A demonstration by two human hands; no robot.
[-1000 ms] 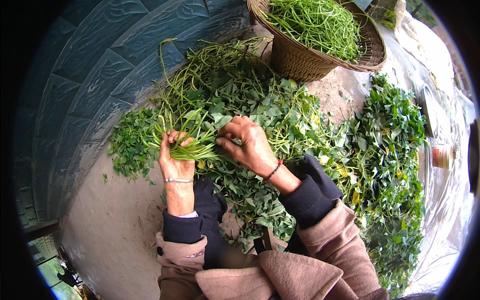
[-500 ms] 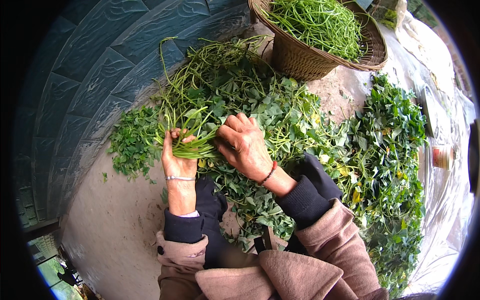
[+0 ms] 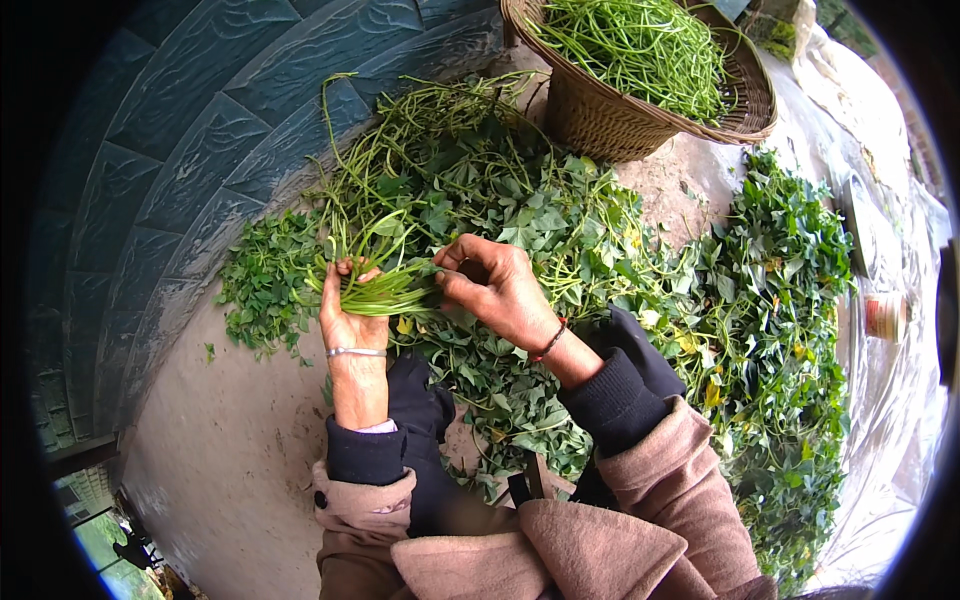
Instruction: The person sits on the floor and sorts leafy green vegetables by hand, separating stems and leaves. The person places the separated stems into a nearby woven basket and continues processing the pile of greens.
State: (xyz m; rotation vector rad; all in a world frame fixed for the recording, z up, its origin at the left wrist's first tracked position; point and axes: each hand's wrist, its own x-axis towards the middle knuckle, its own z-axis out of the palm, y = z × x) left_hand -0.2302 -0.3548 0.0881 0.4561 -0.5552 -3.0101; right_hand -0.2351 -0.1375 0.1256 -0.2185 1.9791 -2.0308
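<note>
A bunch of thin green stems (image 3: 385,292) lies across my left hand (image 3: 353,300), whose fingers are wrapped round it. The stem ends point right, toward my right hand (image 3: 495,290). Its thumb and forefinger are curled toward each other just beside those ends, and whatever they may hold is too small to make out. Under both hands spreads a big heap of leafy green vines (image 3: 510,215). Longer bare stems (image 3: 370,165) lie on the heap's far left part.
A wicker basket (image 3: 610,115) full of cut green stems (image 3: 640,50) stands at the far side. Loose leaves (image 3: 265,280) are piled at left by the dark tiled wall (image 3: 180,130). Leafy vines (image 3: 780,350) continue at right, beside plastic sheeting (image 3: 890,430) and a small tub (image 3: 884,316).
My right hand has shifted slightly right and its fingers have opened out a little, from a tighter curl by the stem ends. The left hand stays nearly still with its bunch.
</note>
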